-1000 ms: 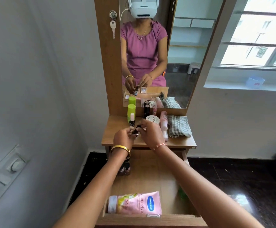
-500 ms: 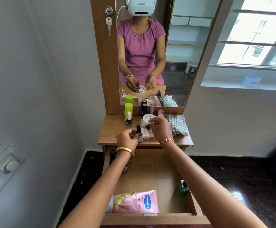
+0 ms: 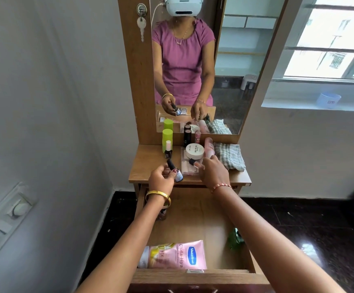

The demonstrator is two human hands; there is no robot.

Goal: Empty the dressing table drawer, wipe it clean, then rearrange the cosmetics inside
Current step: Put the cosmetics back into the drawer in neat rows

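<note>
The wooden drawer point(image 3: 193, 218) stands pulled out below the dressing table top point(image 3: 146, 166). In it lie a pink lotion tube point(image 3: 176, 258) at the front, a green bottle point(image 3: 235, 238) by the right wall, and small bottles point(image 3: 163, 215) half hidden under my left wrist. My left hand point(image 3: 161, 179) holds a small black-capped nail polish bottle point(image 3: 175, 170) over the table's front edge. My right hand point(image 3: 214, 173) pinches a small black-capped item point(image 3: 192, 161) above a flat pink packet point(image 3: 189, 170).
On the table top stand a green bottle point(image 3: 167, 137), a white-capped nail polish point(image 3: 168, 150), dark lipsticks point(image 3: 186, 135), a white round jar point(image 3: 194, 151) and a pink tube point(image 3: 209, 148). A folded checked cloth point(image 3: 230, 156) lies at the right. The mirror point(image 3: 224, 60) rises behind.
My hands were together at the table's front and have drawn apart. The left keeps the nail polish bottle; the right has moved right with the small dark item over the pink packet.
</note>
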